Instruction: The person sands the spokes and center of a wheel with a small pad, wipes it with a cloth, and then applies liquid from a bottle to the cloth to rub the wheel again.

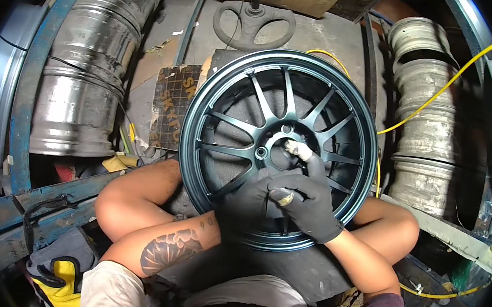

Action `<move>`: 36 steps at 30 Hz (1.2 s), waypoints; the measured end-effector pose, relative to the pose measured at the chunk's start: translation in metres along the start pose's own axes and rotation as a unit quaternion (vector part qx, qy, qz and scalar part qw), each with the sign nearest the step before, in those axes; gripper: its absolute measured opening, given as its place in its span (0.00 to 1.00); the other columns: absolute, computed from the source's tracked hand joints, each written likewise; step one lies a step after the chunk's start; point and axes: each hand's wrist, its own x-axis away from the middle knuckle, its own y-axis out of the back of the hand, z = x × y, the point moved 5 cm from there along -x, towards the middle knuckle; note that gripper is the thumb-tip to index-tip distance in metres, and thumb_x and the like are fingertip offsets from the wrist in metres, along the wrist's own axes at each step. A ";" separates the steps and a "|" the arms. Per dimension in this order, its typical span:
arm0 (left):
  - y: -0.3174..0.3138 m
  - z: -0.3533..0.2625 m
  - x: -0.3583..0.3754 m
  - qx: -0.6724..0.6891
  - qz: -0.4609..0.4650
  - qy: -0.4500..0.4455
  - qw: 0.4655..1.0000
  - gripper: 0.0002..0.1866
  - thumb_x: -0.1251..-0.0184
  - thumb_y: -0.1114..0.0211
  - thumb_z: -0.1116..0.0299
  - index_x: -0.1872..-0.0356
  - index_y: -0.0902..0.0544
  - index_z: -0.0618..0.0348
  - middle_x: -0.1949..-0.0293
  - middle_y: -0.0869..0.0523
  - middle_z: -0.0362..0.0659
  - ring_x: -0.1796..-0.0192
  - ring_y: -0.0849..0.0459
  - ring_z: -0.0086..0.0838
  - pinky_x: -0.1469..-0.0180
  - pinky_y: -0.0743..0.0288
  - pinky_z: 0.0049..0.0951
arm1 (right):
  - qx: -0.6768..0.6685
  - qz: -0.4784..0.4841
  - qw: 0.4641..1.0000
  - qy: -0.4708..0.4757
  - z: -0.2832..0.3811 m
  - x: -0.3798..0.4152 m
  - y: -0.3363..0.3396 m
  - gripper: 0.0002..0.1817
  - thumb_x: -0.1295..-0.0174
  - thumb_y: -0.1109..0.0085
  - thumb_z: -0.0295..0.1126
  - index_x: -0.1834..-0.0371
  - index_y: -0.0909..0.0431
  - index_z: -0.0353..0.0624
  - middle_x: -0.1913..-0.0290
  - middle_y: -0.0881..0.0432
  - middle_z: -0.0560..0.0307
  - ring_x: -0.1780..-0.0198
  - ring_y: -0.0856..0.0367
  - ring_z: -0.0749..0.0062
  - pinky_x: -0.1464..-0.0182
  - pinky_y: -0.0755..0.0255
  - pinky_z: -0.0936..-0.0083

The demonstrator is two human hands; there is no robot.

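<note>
The dark wheel [284, 115] lies mid-frame beneath both gloved hands. The right hand [314, 205] is partly curled, its pale-tipped forefinger [300, 150] extended over the hub [264, 142]; the blurred left hand [246, 203] covers lower spokes [235, 182]. Finger spread at left, and either hand's grip, cannot be told.

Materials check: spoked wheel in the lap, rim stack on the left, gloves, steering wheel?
Spoked wheel: probably cast or forged alloy; dark teal coating, metallic sheen along spokes.
Left rim stack: bare metal, alloy or steel unclear; mirror-like streaks, dull scuffs.
Gloves: thin, matte dark, stretchy; rubber-like or coated fabric.
Steering wheel: likely plastic or rubber; dull grey, no metallic shine.
</note>
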 end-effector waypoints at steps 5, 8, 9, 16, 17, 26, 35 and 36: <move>-0.005 -0.007 0.006 -0.009 -0.058 -0.049 0.997 0.25 0.30 0.35 0.77 0.32 0.27 0.63 0.38 0.20 0.50 0.35 0.19 0.39 0.32 0.25 0.34 | 0.024 -0.021 0.999 -0.025 -0.002 -0.003 -0.003 0.12 0.35 0.27 0.38 0.52 0.08 0.47 0.30 0.24 0.41 0.31 0.25 0.48 0.29 0.34 0.56; -0.003 -0.011 0.004 -0.007 -0.091 -0.025 0.996 0.29 0.34 0.33 0.79 0.32 0.28 0.64 0.38 0.22 0.52 0.35 0.20 0.43 0.32 0.26 0.37 | 0.055 -0.051 0.997 0.017 -0.003 -0.006 -0.007 0.13 0.35 0.27 0.36 0.50 0.09 0.44 0.32 0.23 0.39 0.33 0.24 0.47 0.30 0.31 0.57; -0.003 -0.008 0.004 -0.004 -0.101 -0.027 0.994 0.29 0.34 0.33 0.78 0.32 0.29 0.64 0.38 0.22 0.52 0.35 0.20 0.44 0.31 0.26 0.37 | 0.065 -0.053 0.996 0.031 -0.002 -0.009 -0.008 0.14 0.35 0.28 0.35 0.48 0.10 0.44 0.32 0.23 0.39 0.34 0.23 0.47 0.30 0.31 0.57; -0.005 0.015 0.015 0.008 -0.172 0.065 0.983 0.43 0.37 0.29 0.74 0.23 0.41 0.68 0.34 0.25 0.60 0.30 0.23 0.51 0.27 0.28 0.41 | 0.150 0.024 0.982 0.116 0.016 -0.016 -0.007 0.29 0.34 0.31 0.41 0.32 0.22 0.40 0.36 0.23 0.37 0.37 0.22 0.40 0.33 0.29 0.54; -0.001 0.010 0.018 -0.073 -0.182 0.041 0.980 0.45 0.37 0.28 0.74 0.22 0.43 0.69 0.33 0.26 0.62 0.30 0.23 0.52 0.26 0.29 0.42 | 0.154 0.050 0.981 0.109 0.017 -0.017 -0.004 0.33 0.36 0.30 0.43 0.30 0.24 0.40 0.34 0.25 0.35 0.35 0.23 0.39 0.32 0.30 0.53; -0.005 0.029 -0.002 0.556 -0.084 0.172 0.809 0.22 0.13 0.49 0.66 0.27 0.34 0.64 0.39 0.17 0.46 0.38 0.17 0.31 0.34 0.21 0.32 | 0.205 0.173 0.962 0.051 0.023 -0.012 0.012 0.55 0.56 0.13 0.48 0.22 0.31 0.46 0.20 0.39 0.31 0.23 0.35 0.34 0.23 0.39 0.49; -0.002 -0.002 -0.005 0.417 -0.185 0.258 0.852 0.38 0.15 0.61 0.34 0.38 0.19 0.59 0.56 0.14 0.44 0.58 0.14 0.27 0.55 0.18 0.29 | 0.018 0.135 0.990 0.025 0.006 0.005 0.010 0.46 0.45 0.19 0.40 0.23 0.31 0.43 0.27 0.33 0.32 0.26 0.31 0.35 0.25 0.37 0.48; -0.003 -0.007 -0.005 0.416 -0.187 0.273 0.847 0.38 0.16 0.61 0.33 0.38 0.19 0.59 0.56 0.14 0.44 0.59 0.14 0.27 0.56 0.18 0.30 | -0.002 0.133 0.991 0.026 0.002 0.009 0.008 0.45 0.44 0.20 0.39 0.23 0.32 0.42 0.26 0.33 0.33 0.25 0.32 0.36 0.24 0.38 0.49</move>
